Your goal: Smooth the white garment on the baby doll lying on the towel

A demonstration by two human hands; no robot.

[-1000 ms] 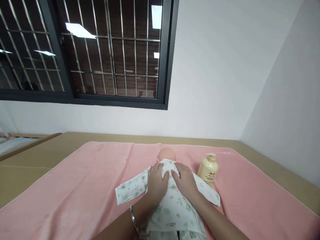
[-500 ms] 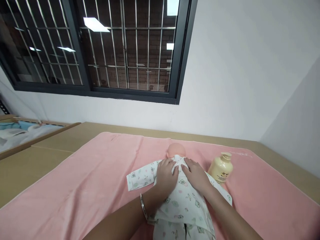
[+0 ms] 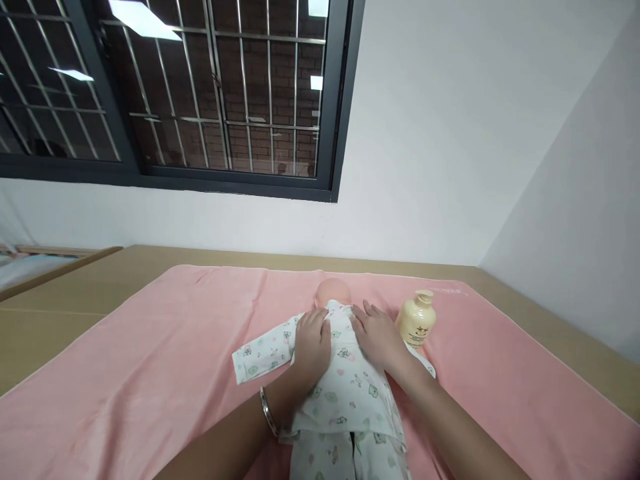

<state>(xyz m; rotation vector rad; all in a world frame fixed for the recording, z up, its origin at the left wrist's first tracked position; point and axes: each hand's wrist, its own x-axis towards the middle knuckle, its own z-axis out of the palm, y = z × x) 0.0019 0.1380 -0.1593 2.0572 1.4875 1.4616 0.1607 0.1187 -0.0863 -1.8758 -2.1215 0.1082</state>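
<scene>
On the pink towel (image 3: 150, 373), lying face up: a doll (image 3: 333, 291) with the baby suit (image 3: 345, 390) already on and folded over its chest, though hard telling if the front is done up. Pressing there with the left hand (image 3: 313, 341) and right hand (image 3: 377, 332), each grip open and flat, holding nothing, near the yellow bottle (image 3: 417, 320). Sitting a bit wider apart than half a second ago, showing more cloth between.

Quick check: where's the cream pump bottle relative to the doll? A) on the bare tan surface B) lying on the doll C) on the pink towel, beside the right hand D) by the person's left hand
C: the cream plastic pump bottle stands upright on the pink towel, just past the right hand, which lies flat on the doll's printed white garment.
</scene>
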